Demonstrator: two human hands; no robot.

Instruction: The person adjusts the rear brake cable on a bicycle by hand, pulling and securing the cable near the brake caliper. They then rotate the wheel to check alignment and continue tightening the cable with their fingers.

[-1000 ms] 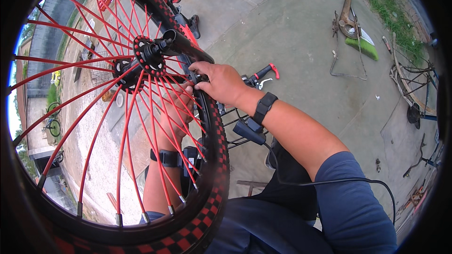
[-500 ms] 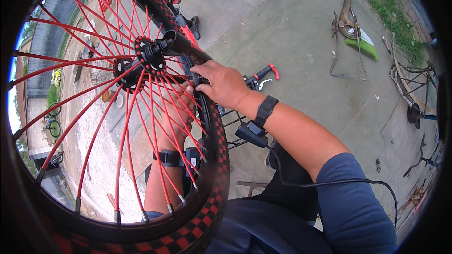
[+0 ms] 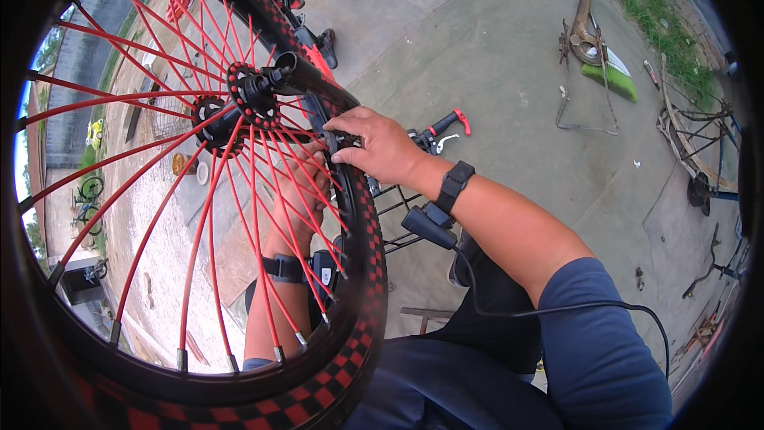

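Note:
A bicycle wheel [image 3: 356, 271] with red spokes and a red-and-black checkered tire fills the left side, its black hub [image 3: 256, 97] beside a black fork leg [image 3: 322, 82]. My right hand [image 3: 380, 142] reaches over the tire from the outside. Its thumb and index finger pinch around a small dark part [image 3: 342, 140] beside the rim, whose kind I cannot make out. Behind the spokes, my left hand [image 3: 298, 179] is closed, with its fingertips against the rim's inner side near my right fingers. What it holds, if anything, is hidden.
A handlebar grip [image 3: 446, 122] with a red-ended lever and a black wire basket [image 3: 394, 211] are beyond the tire. A black cable [image 3: 557, 310] runs along my right arm. A green-bristled broom [image 3: 611, 80] and old bicycle parts [image 3: 692, 151] lie to the right.
The wheel has turned slightly clockwise, its lower spokes shifting left. My right thumb has dropped slightly, showing more of the dark part. My left hand stays by the rim.

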